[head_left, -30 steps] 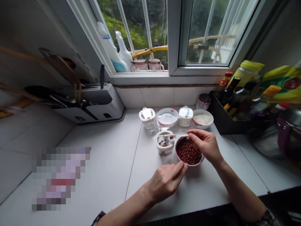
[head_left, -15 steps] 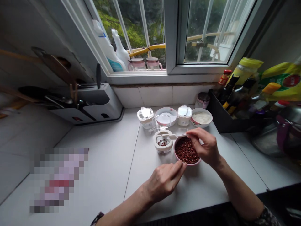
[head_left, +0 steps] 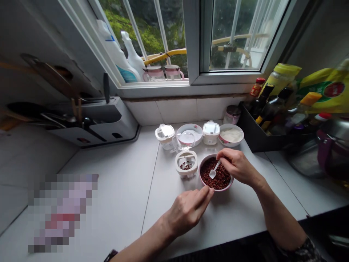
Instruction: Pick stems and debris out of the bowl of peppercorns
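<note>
Your small white spoon point(head_left: 212, 174) has moved from the open jar point(head_left: 187, 171) to the bowl point(head_left: 201, 177), right of the frame's middle. In the head view, your right hand point(head_left: 240, 166) pinches the spoon's handle tight. Your left hand point(head_left: 187, 210), low in the middle, pinches the bowl's near edge. Dark red bits point(head_left: 222, 179) fill the bowl. If you dig too hard, bits could hop onto the tabletop point(head_left: 120, 193). If your left grip slips, the bowl could bump the jar.
</note>
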Demonstrator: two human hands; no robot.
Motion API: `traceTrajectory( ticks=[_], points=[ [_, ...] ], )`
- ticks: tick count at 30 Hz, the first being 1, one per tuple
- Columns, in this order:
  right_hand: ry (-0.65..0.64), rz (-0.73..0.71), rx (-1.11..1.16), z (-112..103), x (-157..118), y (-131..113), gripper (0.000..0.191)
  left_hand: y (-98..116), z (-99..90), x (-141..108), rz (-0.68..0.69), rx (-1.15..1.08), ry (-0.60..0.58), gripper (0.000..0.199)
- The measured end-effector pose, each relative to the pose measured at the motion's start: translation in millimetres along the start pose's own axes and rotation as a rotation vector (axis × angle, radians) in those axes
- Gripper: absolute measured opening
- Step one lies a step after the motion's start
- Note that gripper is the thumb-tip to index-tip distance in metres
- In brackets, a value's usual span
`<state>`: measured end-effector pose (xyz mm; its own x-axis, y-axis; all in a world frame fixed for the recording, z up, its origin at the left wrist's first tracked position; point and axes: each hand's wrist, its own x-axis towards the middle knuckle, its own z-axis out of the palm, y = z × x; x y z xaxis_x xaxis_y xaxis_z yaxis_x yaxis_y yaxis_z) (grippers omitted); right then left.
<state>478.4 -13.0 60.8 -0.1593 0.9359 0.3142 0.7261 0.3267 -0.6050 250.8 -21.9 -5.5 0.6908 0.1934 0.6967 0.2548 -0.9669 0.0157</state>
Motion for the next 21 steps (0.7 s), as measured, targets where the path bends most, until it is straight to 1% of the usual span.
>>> traceTrajectory(
  ticks=[6, 8, 12, 14, 18, 21],
  points=[
    [0.064, 0.021, -0.014, -10.7, 1.1, 8.4, 0.019, 0.0, -0.6, 2.4, 0.007, -0.003, 0.022, 0.023],
    [0.047, 0.011, -0.004, -9.2, 1.0, 7.6, 0.020, 0.0, -1.0, 2.8, 0.008, -0.004, 0.018, 0.024],
    [-0.050, -0.014, 0.028, 1.5, 1.0, 0.4, 0.022, 0.0, -2.0, 3.4, 0.015, 0.015, 0.019, 0.024],
    [-0.072, 0.001, 0.047, 4.6, 1.2, -1.8, 0.022, 0.1, -2.3, 3.6, 0.020, 0.017, 0.023, 0.023],
    [-0.028, 0.050, 0.067, 2.7, 1.6, -0.2, 0.021, 0.2, -1.9, 3.1, 0.018, 0.007, 0.026, 0.024],
    [-0.020, 0.054, 0.081, 0.5, 1.5, 1.7, 0.020, 0.0, -1.0, 1.9, 0.004, -0.001, 0.016, 0.027]
  ],
)
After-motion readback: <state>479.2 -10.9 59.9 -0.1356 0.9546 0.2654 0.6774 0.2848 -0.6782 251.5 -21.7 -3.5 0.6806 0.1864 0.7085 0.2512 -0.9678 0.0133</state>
